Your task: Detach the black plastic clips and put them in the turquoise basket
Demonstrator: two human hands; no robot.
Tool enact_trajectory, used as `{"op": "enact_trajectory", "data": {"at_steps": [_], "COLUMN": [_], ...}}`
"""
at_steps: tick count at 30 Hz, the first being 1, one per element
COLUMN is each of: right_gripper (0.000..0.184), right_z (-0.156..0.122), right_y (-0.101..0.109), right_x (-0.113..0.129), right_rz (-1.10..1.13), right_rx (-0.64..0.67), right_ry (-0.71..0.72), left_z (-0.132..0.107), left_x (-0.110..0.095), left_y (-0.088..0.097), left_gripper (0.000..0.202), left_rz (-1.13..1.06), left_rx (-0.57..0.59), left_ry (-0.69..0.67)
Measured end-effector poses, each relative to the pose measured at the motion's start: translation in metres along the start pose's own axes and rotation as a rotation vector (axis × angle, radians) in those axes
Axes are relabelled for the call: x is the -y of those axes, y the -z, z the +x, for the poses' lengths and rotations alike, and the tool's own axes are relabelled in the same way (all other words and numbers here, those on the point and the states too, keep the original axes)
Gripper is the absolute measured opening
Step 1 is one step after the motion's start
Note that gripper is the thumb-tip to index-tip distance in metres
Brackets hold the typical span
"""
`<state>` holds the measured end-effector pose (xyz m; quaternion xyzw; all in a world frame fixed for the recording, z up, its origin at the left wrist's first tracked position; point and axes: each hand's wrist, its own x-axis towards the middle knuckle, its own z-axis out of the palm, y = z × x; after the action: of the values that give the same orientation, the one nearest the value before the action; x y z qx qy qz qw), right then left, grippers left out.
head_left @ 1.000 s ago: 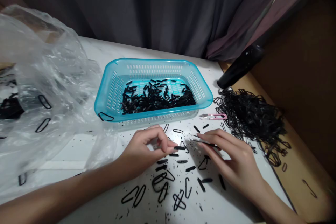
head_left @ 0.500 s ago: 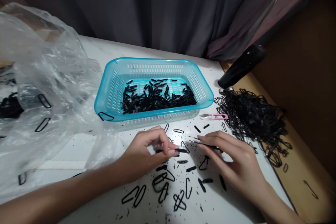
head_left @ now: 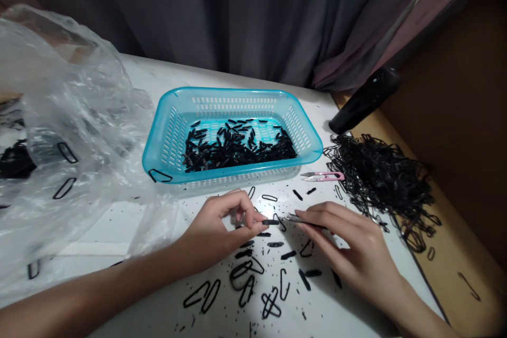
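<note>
My left hand [head_left: 222, 224] pinches a small black piece [head_left: 271, 222] just above the white table [head_left: 127, 227]. My right hand [head_left: 348, 245] grips thin metal tweezers [head_left: 303, 219], their tips pointing left and nearly touching the black piece. Around both hands lie several black loops [head_left: 245, 285] and short black bits [head_left: 304, 279], with fine black specks scattered about. Behind the hands stands a turquoise slotted basket [head_left: 166, 137] with a heap of short black pieces [head_left: 237, 148] in it.
A crumpled clear plastic bag [head_left: 67, 142] with black loops inside covers the left. A tangled pile of black loops [head_left: 380, 179] sits right, with pink thread snips [head_left: 322, 175] beside it. A black cylinder [head_left: 362, 100] lies behind. Grey curtain [head_left: 237, 16] at the back.
My right hand has slid left, bringing the tweezer tips close to the black piece. My left hand has stayed in place, still pinching it.
</note>
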<state>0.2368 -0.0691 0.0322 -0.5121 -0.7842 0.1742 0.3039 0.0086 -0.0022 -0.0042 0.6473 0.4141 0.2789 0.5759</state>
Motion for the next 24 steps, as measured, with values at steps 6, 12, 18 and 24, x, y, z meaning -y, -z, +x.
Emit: {"op": "enact_trajectory", "data": {"at_steps": [6,12,18,24], "right_gripper": [0.019,0.019,0.019,0.019], "right_z": [-0.001,-0.001,0.0,0.0], "right_y": [0.0,0.0,-0.005,-0.01], "right_x": [0.001,0.001,0.007,0.007], "right_rz": [-0.006,-0.014,0.012,-0.046], "right_rx": [0.004,0.016,0.031,0.038], "right_ry": [0.007,-0.004,0.051,0.074], "left_z": [-0.001,0.0,-0.001,-0.002], "left_x": [0.001,0.001,0.002,0.005], "left_y": [0.0,-0.001,-0.002,-0.002], "left_gripper": [0.023,0.022,0.023,0.021], "left_rz": [0.002,0.017,0.037,0.03], "left_rx": [-0.004,-0.008,-0.01,0.013], "left_ry": [-0.012,-0.035,-0.071,-0.099]}}
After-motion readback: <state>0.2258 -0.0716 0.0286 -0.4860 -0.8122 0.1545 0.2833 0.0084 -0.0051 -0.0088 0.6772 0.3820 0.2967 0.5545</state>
